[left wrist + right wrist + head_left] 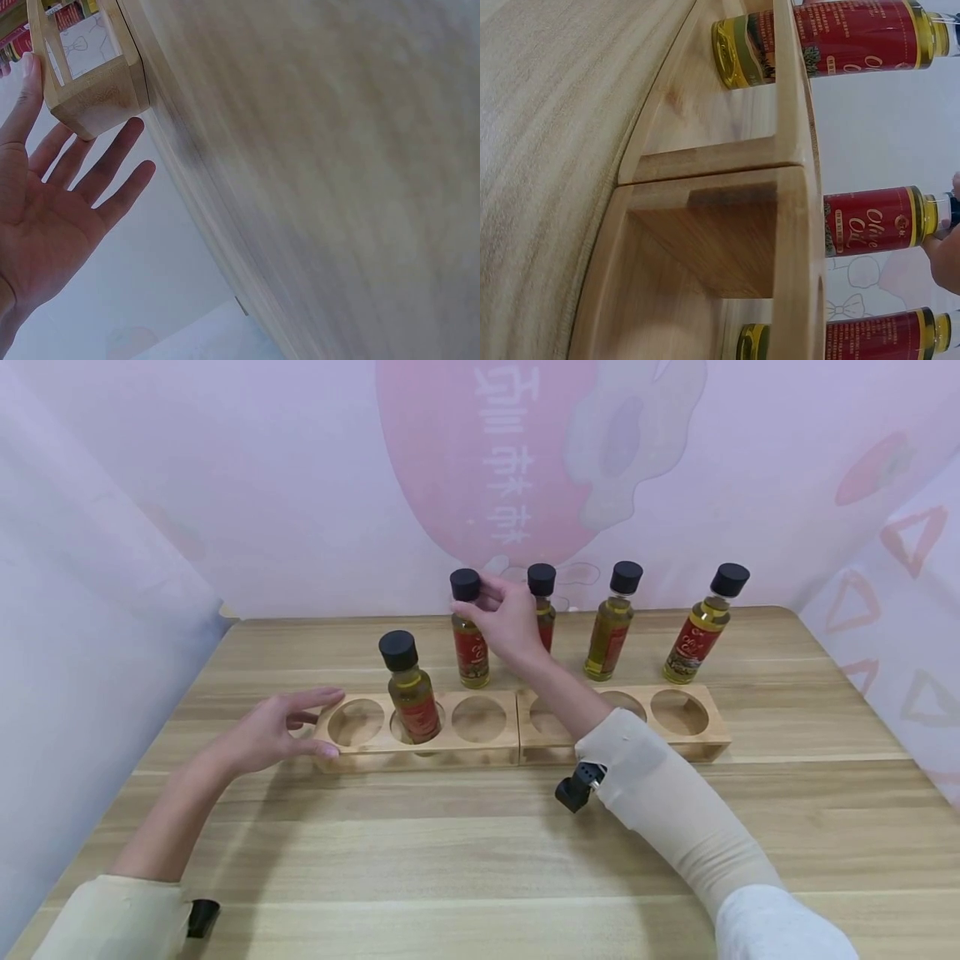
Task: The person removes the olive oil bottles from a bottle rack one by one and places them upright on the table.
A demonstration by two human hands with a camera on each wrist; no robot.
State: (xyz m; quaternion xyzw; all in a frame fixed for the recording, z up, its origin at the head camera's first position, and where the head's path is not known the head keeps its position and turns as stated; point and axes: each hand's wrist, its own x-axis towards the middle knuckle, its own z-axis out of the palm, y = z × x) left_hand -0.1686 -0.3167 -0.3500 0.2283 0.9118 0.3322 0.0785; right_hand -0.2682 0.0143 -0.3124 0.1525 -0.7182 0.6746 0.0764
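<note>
Head view alone shows right hand [506, 618] pinching a bottle cap [465, 584]; left hand [52, 210] spread beside rack [97, 97].

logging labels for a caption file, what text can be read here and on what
"Olive Oil": on the red label of the olive oil bottle under the right hand, read in the right wrist view.
"Ol...": cut-off start of the same words on the racked bottle.
Pale characters on the pink backdrop print: mirrored, not readable.
Other bottle labels in the head view: too small.
Left wrist view: none.
</note>
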